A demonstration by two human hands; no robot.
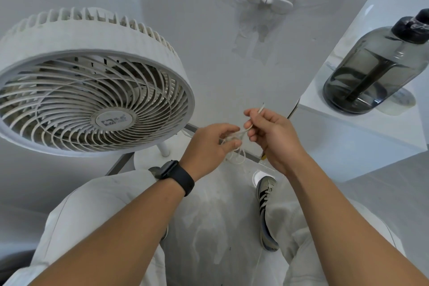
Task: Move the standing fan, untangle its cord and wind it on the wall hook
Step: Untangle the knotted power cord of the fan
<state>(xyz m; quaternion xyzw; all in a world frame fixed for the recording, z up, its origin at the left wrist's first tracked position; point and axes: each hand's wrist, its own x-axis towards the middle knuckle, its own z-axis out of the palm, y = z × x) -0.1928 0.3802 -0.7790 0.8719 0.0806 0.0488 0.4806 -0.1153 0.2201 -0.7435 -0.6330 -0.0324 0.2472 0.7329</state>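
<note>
The white standing fan (pixel 92 81) stands at the left, its round grille tilted up toward me. Its thin white cord (pixel 236 154) hangs as a tangled bunch of loops between my hands. My left hand (pixel 209 144), with a black watch on the wrist, pinches the knotted part. My right hand (pixel 271 137) pinches a strand of the cord, and the strand's end sticks up above the fingers. The white wall hook (pixel 268 0) sits high on the wall, above and beyond both hands, with nothing on it.
A smoky grey water jug (pixel 373 69) with a black cap stands on a white ledge (pixel 352 123) at the right. My light trousers and a striped shoe (pixel 267 195) are below on the grey floor. The fan's pole and round base (pixel 148 158) stand close to my left knee.
</note>
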